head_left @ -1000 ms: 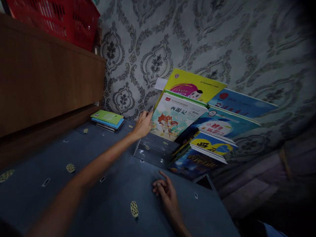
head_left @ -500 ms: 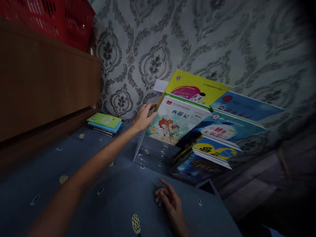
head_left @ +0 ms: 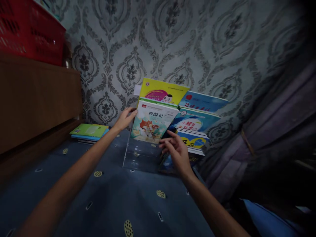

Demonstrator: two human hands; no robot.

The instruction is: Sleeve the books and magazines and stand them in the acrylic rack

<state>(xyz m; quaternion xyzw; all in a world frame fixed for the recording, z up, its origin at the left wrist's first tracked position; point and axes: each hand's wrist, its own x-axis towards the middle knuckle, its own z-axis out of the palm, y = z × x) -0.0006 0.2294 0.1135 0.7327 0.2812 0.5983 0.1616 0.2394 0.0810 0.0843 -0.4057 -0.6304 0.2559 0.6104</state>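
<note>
A clear acrylic book rack stands on the cloth with picture books in its tiers. My left hand is at the upper left edge of a white picture book, with thumb and fingertips closed on that edge. Behind it rises a yellow book. My right hand is held in front of the rack, fingers apart and holding nothing, near the white book's lower right corner. It partly hides the books behind it. To the right are a blue book, a teal book and a blue-and-yellow book.
Several thin books lie stacked at the left, a green one on top. A wooden cabinet carries a red plastic basket. Patterned wallpaper is behind the rack, and a tied curtain hangs at the right.
My right hand has risen from the cloth to the front of the rack. The left hand stays at the white book's edge. The view has shifted, so the rack appears further left.
</note>
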